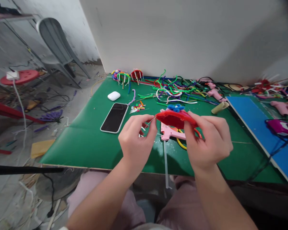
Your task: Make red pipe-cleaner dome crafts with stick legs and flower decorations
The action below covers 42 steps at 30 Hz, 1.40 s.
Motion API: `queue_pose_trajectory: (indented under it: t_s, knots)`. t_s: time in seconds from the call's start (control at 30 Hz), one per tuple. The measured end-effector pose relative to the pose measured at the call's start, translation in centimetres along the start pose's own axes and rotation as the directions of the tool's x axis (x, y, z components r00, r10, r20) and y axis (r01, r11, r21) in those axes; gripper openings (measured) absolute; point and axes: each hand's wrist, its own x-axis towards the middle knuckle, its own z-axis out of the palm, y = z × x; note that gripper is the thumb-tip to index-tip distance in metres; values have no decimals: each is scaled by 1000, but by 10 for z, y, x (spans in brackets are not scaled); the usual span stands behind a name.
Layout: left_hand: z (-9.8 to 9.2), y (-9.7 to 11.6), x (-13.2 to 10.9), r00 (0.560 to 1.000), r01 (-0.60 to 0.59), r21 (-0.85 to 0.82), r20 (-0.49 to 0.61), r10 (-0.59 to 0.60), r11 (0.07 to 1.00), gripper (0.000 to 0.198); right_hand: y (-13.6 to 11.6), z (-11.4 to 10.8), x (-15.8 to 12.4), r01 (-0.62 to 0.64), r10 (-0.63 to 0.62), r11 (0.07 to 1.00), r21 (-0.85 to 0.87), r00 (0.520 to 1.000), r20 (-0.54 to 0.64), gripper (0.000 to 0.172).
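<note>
My right hand (208, 137) pinches the right edge of a red fuzzy disc (170, 118), held tilted above the table with a blue flower-like piece (176, 108) on top. At the disc's left edge, my left hand (139, 137) is closed in a pinch on a thin pale strand (150, 121). Whether that strand is wire or thread I cannot make out. Below my hands lies a pink glue gun (166, 131), its clear glue stick (166, 164) reaching past the table's front edge. Yellow and red loops (181, 144) beside it are partly hidden by my right hand.
On the green table (81, 140) lie a phone (114, 118), a white case (114, 95), small colourful bits (138, 107) and many pipe cleaners (170, 88). Finished-looking fuzzy domes (121, 77) stand at the back. A blue board (259, 127) and more pink glue guns (282, 108) are at right.
</note>
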Motion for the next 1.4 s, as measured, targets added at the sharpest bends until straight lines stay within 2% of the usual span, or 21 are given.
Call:
queue_pose_trajectory:
  t_s: [0.63,1.4]
  knots:
    - [1,-2,0,995,-76,8,-58,76,997,10,-1,0,-5,2,-3,1000,27,1000,15,27]
    - [3,-2,-1,987,-78,-45,-145,71,996,15,-6,1,-8,-33,31,995,89,999,27,27]
